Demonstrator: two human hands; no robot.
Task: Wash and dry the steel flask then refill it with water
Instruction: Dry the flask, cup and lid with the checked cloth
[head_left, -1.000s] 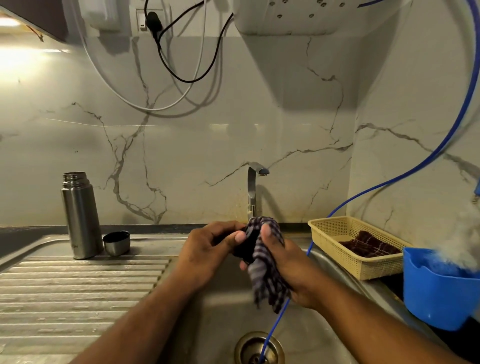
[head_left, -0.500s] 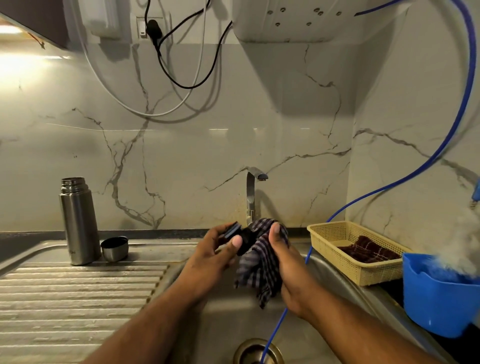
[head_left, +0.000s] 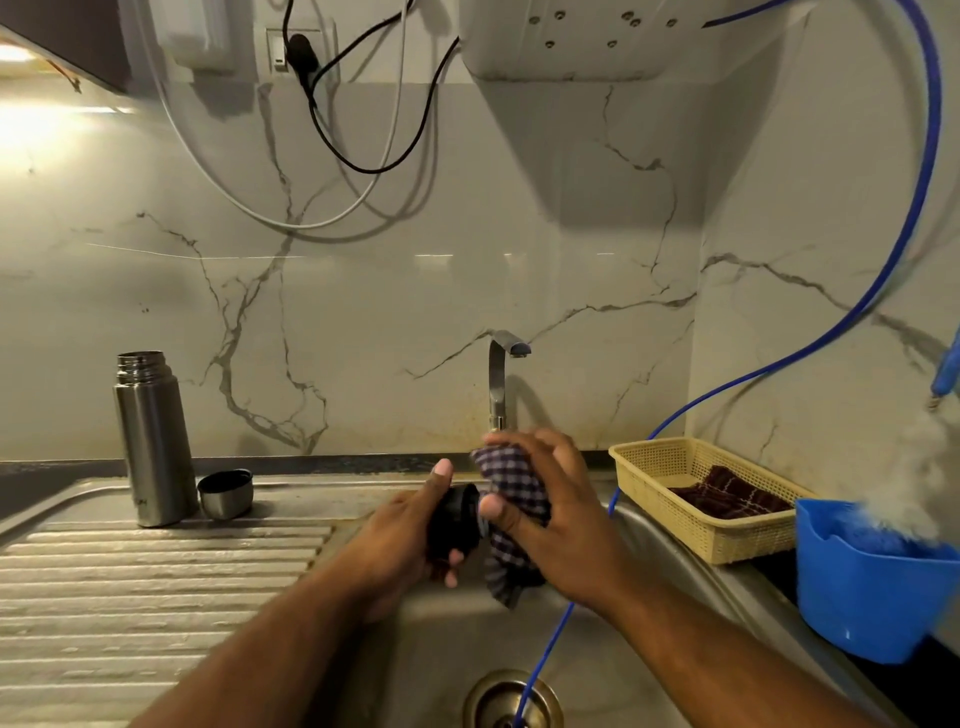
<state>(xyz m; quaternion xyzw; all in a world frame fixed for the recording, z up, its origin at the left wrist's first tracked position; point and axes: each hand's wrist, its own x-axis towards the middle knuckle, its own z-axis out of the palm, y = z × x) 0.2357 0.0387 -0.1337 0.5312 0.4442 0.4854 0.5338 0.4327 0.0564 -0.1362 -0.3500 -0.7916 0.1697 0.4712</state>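
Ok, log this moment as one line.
step: drying | left hand: grips black stopper | right hand: holds checked cloth | flask: open, upright on drainboard

Dim, warm light. Glare at ten o'clock bleaches the marble backsplash (head_left: 415, 312); the steel flask (head_left: 150, 441) at nine o'clock glints softly. The white wall unit (head_left: 597, 41) at one o'clock casts a broad shadow downward. Edges bow with wide-angle distortion; a white fluffy mass (head_left: 914, 478) at three o'clock is blurred.
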